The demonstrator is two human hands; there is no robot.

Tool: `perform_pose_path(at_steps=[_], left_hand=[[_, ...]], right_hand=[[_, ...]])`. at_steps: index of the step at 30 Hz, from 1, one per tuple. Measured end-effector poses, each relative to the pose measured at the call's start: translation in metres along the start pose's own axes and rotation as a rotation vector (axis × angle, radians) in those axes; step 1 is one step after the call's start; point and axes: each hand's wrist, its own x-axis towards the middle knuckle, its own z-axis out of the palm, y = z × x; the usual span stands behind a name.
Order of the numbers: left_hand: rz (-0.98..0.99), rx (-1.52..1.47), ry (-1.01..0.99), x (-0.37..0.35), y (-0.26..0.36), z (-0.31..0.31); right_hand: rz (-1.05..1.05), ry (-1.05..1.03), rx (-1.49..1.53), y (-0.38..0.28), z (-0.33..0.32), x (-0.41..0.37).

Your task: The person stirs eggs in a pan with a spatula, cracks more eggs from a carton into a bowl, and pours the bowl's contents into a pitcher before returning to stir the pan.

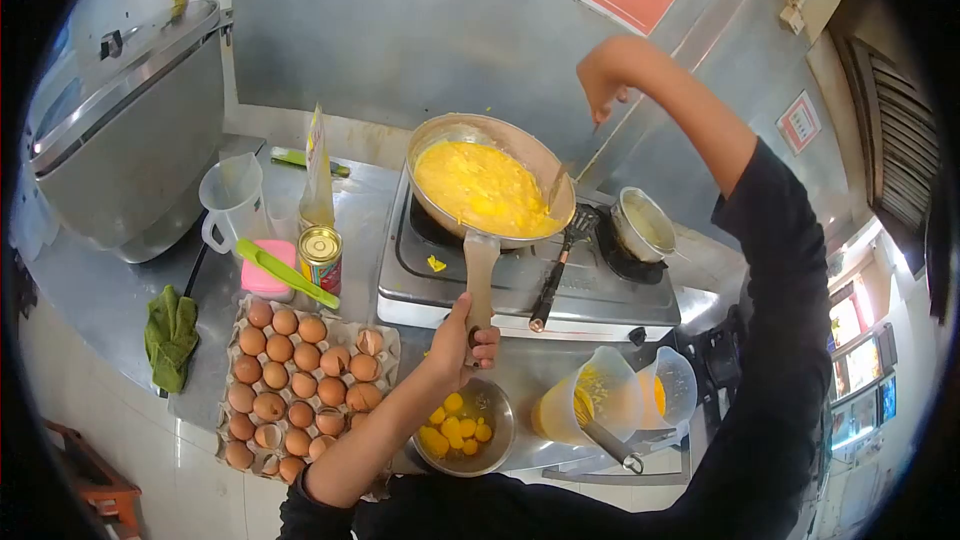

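My left hand (pixel 462 343) is closed around the handle (pixel 481 275) of a frying pan (pixel 440 130), which sits tilted over the left burner. Yellow beaten egg (pixel 475 180), partly set, covers the pan's bottom. Raised above the pan's right side, my right hand (pixel 607 80) is closed on the thin handle of a spatula. The spatula's blade (pixel 557 190) dips into the egg at the right rim. Below my left hand, a metal bowl (pixel 503 440) holds several raw yolks. A black slotted turner (pixel 560 265) lies across the stove beside the pan.
A small pot (pixel 643 225) stands on the right burner of the gas stove (pixel 430 285). At front left are an egg tray (pixel 385 335) with whole and cracked eggs, a can (pixel 320 265), a pink box (pixel 266 270) and a jug (pixel 232 200). A whisk (pixel 610 445) leans in a pitcher (pixel 615 390).
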Motion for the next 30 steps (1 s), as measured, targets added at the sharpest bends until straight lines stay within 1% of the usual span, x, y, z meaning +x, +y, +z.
perform_pose_path(at_steps=[2, 3, 5, 6, 8, 9, 11, 15, 18, 20, 21, 23, 24, 26, 30], left_hand=[[-0.007, 0.015, -0.013, 0.001, 0.0, -0.001], [-0.009, 0.019, -0.014, 0.001, 0.0, -0.001], [0.015, 0.007, 0.0, 0.001, -0.001, 0.0], [0.015, 0.006, 0.001, 0.002, 0.0, 0.0], [0.012, 0.009, 0.014, 0.001, -0.001, -0.001], [0.014, 0.009, 0.014, 0.0, -0.002, 0.0], [0.019, -0.004, 0.032, -0.001, -0.001, 0.002], [0.01, 0.003, -0.002, 0.0, 0.0, 0.0], [-0.022, 0.0, 0.014, 0.001, 0.0, -0.002], [-0.015, 0.014, -0.023, 0.001, 0.001, -0.002], [-0.021, 0.021, -0.018, 0.001, 0.001, -0.002], [-0.015, 0.04, 0.001, -0.001, 0.002, 0.001], [-0.016, 0.05, 0.007, -0.001, 0.002, 0.001], [-0.046, 0.054, -0.01, -0.001, 0.003, 0.0], [-0.067, 0.076, 0.007, -0.001, 0.005, 0.0]], right_hand=[[0.009, -0.112, -0.071, 0.002, -0.004, -0.003], [0.012, -0.113, -0.067, 0.003, -0.005, -0.001], [-0.019, -0.214, -0.053, 0.001, -0.005, 0.005], [-0.02, -0.214, -0.053, -0.003, -0.004, 0.01], [-0.041, -0.245, -0.153, -0.013, 0.005, 0.02], [-0.04, -0.244, -0.153, -0.016, 0.011, 0.025], [0.012, -0.204, -0.061, -0.021, 0.018, 0.034], [-0.036, -0.167, 0.037, 0.005, 0.019, 0.036], [-0.031, -0.228, 0.082, 0.03, 0.018, 0.018], [-0.105, -0.376, 0.254, 0.04, 0.023, 0.011], [-0.107, -0.379, 0.264, 0.045, 0.031, 0.014], [-0.23, -0.575, 0.514, 0.051, 0.048, 0.02], [-0.234, -0.571, 0.525, 0.055, 0.058, 0.023], [-0.344, -0.671, 0.744, 0.063, 0.075, 0.027], [-0.384, -0.641, 0.827, 0.067, 0.094, 0.021]])
